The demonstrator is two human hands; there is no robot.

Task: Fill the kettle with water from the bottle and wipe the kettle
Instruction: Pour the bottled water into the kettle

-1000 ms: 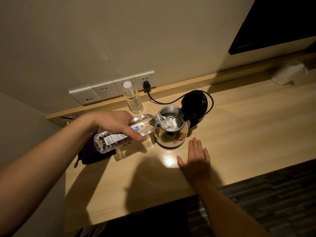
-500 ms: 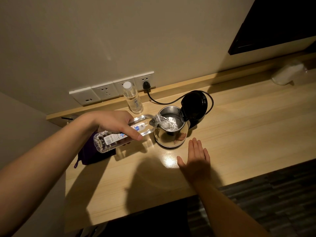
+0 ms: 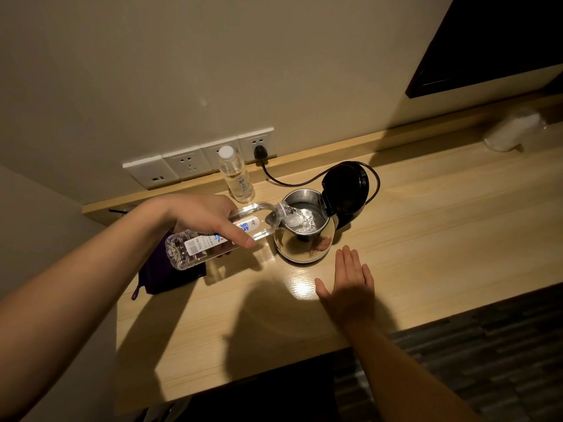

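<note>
Pale wood makes up the desk point(image 3: 426, 226), which runs along a beige wall with a row of white sockets point(image 3: 195, 162) just above its back ledge. At the far left a purple cloth point(image 3: 164, 278) lies on the desk, partly under the tilted bottle point(image 3: 222, 236). The left hand point(image 3: 201, 217) wraps this clear bottle from above, fingers curled around its middle and thumb pressed along the near side, base toward the person and neck over the kettle's rim. Water runs from the neck into the open steel kettle point(image 3: 304, 236), which stands on the desk with its black lid point(image 3: 344, 187) tipped up at the back. A second, capped bottle point(image 3: 236, 175) stands upright by the sockets, behind the hand. Just in front of the kettle the right hand point(image 3: 350, 284) lies flat on the wood, palm down, fingers straight and together, holding nothing and apart from the kettle. A black cord point(image 3: 292, 181) leads from a plug to the kettle's rear.
</note>
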